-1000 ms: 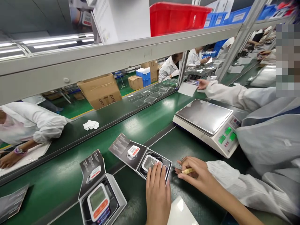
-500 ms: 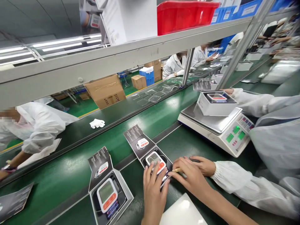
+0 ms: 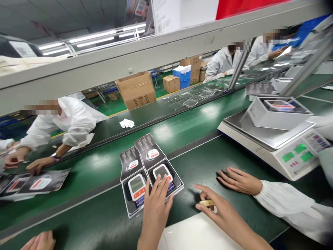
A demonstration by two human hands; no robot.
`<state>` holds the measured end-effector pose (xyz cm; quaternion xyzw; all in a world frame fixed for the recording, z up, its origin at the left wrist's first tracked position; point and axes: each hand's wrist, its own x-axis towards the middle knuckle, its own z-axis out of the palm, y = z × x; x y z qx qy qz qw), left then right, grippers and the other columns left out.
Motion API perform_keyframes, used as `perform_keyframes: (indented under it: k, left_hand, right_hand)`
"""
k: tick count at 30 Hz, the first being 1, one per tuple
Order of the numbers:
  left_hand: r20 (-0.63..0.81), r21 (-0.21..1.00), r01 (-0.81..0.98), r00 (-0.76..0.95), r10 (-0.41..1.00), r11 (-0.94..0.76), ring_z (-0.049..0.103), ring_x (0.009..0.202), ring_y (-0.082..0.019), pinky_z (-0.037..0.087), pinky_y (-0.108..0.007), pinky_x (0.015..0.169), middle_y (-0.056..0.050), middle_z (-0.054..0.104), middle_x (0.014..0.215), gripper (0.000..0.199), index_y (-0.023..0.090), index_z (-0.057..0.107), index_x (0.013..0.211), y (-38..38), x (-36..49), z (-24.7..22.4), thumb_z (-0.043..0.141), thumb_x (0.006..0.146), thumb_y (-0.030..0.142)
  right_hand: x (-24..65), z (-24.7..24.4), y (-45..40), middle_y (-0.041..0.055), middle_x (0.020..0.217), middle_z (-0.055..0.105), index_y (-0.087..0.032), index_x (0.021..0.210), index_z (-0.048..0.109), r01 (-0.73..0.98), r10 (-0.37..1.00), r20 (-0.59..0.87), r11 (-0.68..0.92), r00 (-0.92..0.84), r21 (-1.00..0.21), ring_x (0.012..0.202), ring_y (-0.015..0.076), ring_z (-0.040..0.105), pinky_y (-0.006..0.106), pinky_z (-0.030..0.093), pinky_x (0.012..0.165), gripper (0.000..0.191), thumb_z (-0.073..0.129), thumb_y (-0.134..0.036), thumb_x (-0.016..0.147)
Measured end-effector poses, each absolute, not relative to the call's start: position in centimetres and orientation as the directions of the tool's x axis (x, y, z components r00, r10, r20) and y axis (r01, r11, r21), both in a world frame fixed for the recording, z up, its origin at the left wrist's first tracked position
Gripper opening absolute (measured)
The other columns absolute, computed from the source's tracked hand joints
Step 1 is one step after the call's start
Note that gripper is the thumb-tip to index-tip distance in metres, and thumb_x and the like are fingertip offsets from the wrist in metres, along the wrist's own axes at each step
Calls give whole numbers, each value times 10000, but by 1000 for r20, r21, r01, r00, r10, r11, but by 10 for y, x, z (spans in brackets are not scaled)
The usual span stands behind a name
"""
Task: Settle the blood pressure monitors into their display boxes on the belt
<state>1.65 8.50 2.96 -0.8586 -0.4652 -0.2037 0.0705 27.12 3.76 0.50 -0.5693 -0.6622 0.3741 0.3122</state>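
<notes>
My left hand point(image 3: 156, 205) lies with spread fingers on a white blood pressure monitor point(image 3: 161, 173), which sits in an open black-lined box point(image 3: 166, 184). Beside that box stands a second open box point(image 3: 127, 201) holding a similar monitor point(image 3: 136, 187). Both have dark printed lids point(image 3: 149, 147) standing up behind them. My right hand point(image 3: 215, 206) pinches a small yellowish stick point(image 3: 207, 203) over a white sheet point(image 3: 197, 232), close to the boxes. A co-worker's sleeved hand point(image 3: 239, 180) rests on the green belt point(image 3: 104, 173) just beyond it.
A digital scale point(image 3: 293, 156) at right carries an open white box point(image 3: 277, 114). Across a divider, a person in a white coat point(image 3: 75, 121) handles dark leaflets point(image 3: 43, 182). White gloves point(image 3: 127, 123) lie there. A metal shelf point(image 3: 130, 59) runs overhead. Another hand point(image 3: 39, 241) shows at bottom left.
The two open boxes now stand side by side, the one under my left hand having shifted left. An open white box has appeared on the scale. The view has swung, and the co-worker's hand has drawn back.
</notes>
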Motion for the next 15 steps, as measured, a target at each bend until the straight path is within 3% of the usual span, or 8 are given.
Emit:
perform_keyframes:
  k: [3,6,11,15]
  left_hand:
    - [403,59,879,413,817,-473,588,1376,-258,358,-587,1256,-39,652,1447,463,239,498,1459,71,-23,33,535,1001,180]
    - [431,139,900,320,843,-413,594,1363,-290,365,-611,1238,-54,678,1410,422,281,547,1439,55,-57,38,547,1017,299]
    - [432,205,895,281,857,-397,600,1320,-307,493,-610,1121,-134,600,1462,519,220,561,1411,20,-67,44,630,973,489]
    - [407,228,859,344,846,-459,649,1274,-299,627,-497,1012,-16,698,1353,491,359,584,1402,-8,-29,30,650,936,500]
  right_hand:
    - [265,3,30,-5,980,699,-300,1142,604,590,971,-55,97,-234,-802,782,181,689,290,532,708,199,586,-436,997]
    - [256,-3,27,-12,904,667,-268,924,550,710,952,-100,145,-291,-690,765,200,683,315,502,691,99,594,-332,985]
    - [240,-12,30,-13,886,646,-254,870,513,824,941,-117,212,-316,-525,755,223,689,329,481,660,154,653,-223,926]
    - [230,-18,33,-13,877,658,-249,862,529,846,932,-127,243,-339,-474,747,232,688,329,475,652,162,649,-144,892]
